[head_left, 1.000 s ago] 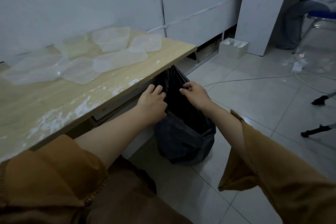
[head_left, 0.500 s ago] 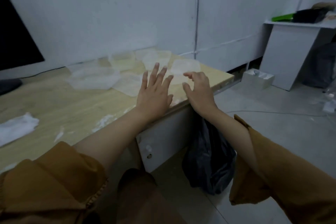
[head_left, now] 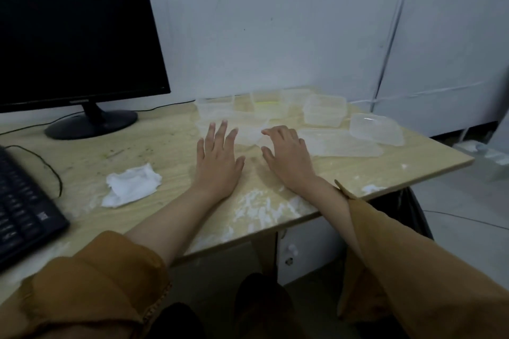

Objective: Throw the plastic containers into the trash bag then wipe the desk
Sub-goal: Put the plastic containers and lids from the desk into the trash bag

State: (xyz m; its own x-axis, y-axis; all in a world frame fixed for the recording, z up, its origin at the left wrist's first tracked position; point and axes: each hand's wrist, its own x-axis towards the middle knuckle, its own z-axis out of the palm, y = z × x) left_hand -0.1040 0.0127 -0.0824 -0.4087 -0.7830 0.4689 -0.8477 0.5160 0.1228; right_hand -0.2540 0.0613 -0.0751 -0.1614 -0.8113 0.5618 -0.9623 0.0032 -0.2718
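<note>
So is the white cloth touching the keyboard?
Apart. The head view shows bare wooden desk between the crumpled white cloth and the black keyboard to its left.

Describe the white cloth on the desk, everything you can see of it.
The white cloth is a crumpled, soft-looking rag or tissue, bunched into an uneven lump with folds and a ragged lower-left corner. It lies flat on the wooden desk, between the black keyboard and the left hand, in front of the monitor's stand. Neither hand touches it; only the desk does. A thin black cable curves past its left side without reaching it. White smears mark the desk nearby.
</note>
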